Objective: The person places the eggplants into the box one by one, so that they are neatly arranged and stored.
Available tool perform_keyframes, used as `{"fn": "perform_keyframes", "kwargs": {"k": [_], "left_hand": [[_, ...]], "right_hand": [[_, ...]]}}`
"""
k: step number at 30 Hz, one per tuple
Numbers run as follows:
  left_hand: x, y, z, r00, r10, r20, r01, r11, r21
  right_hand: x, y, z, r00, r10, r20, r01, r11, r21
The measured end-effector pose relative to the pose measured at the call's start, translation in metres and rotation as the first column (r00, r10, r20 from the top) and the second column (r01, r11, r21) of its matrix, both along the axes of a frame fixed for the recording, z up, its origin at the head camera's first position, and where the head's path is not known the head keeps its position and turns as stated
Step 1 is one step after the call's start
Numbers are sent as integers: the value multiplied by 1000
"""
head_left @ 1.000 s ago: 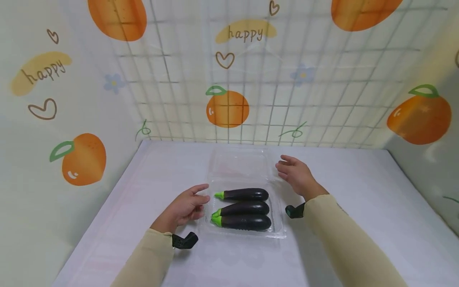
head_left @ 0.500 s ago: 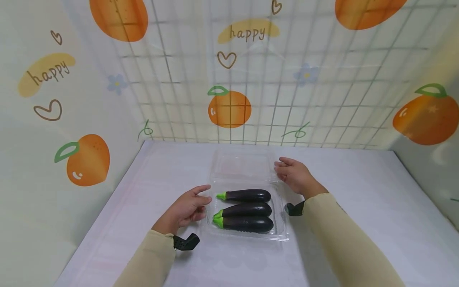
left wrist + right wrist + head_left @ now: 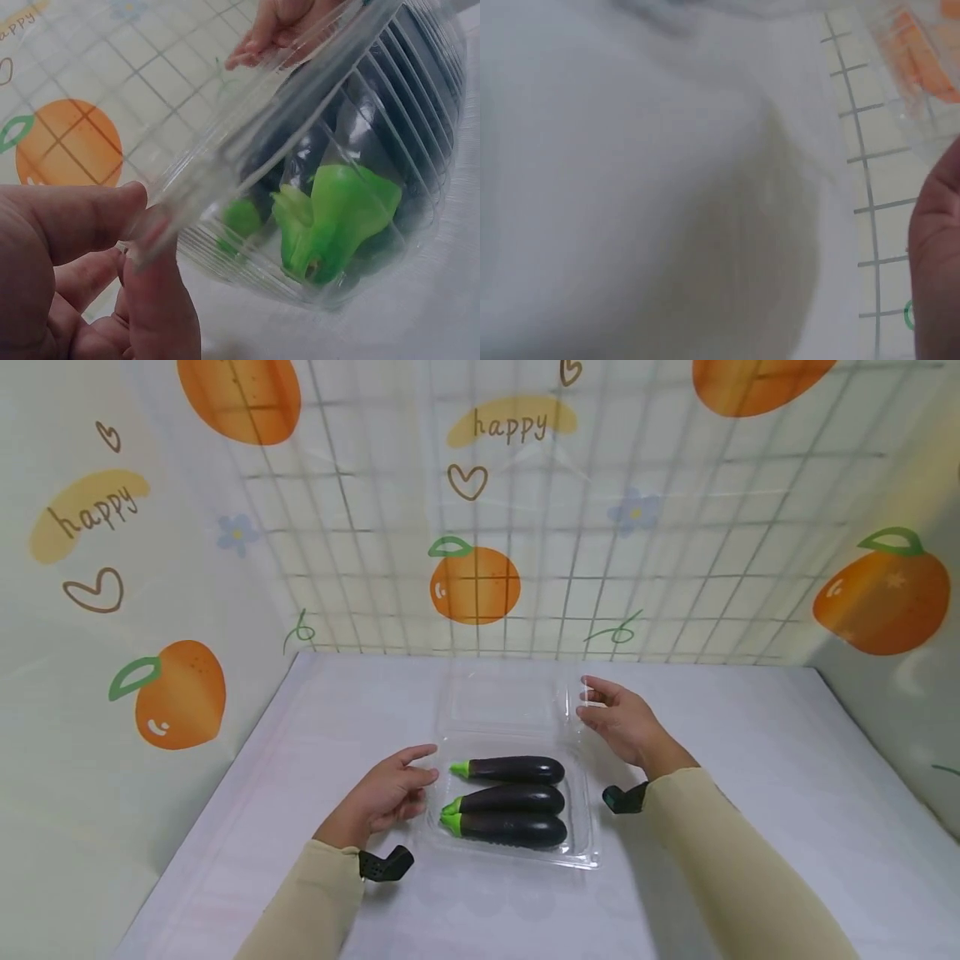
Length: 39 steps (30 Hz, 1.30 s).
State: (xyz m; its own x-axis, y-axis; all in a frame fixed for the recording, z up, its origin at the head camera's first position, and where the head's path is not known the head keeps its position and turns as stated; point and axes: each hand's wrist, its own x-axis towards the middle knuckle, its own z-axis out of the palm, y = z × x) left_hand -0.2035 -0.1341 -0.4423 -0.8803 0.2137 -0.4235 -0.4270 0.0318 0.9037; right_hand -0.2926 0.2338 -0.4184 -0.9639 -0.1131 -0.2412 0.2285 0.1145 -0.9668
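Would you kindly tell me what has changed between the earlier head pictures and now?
The right hand appears to have taken hold of the right edge of the clear lid, which looks slightly raised on that side. The left hand still pinches the left rim of the box, and the three eggplants lie inside as before.

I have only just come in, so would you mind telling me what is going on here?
A person has both hands at a clear plastic box on a white table. The left hand pinches its rim, while the right hand seems to pinch the right edge of the lid. The lid is open on the far side, and three eggplants lie side by side inside.
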Motion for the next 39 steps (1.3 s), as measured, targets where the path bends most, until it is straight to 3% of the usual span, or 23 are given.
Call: {"fn": "perform_keyframes", "kwargs": {"k": [4, 12, 29, 39], "left_hand": [[0, 1, 0, 1000, 0, -7, 0, 1000, -5], [3, 3, 3, 1000, 0, -11, 0, 1000, -16], [5, 5, 5, 1000, -23, -1, 23, 1000, -19], [7, 5, 4, 999, -32, -21, 33, 999, 10]], "right_hand": [[8, 4, -3, 997, 43, -71, -33, 990, 135], [27, 3, -4, 976, 29, -217, 21, 974, 224], [59, 2, -9, 918, -54, -392, 128, 978, 164], [75, 2, -7, 910, -24, -414, 114, 974, 195]]}}
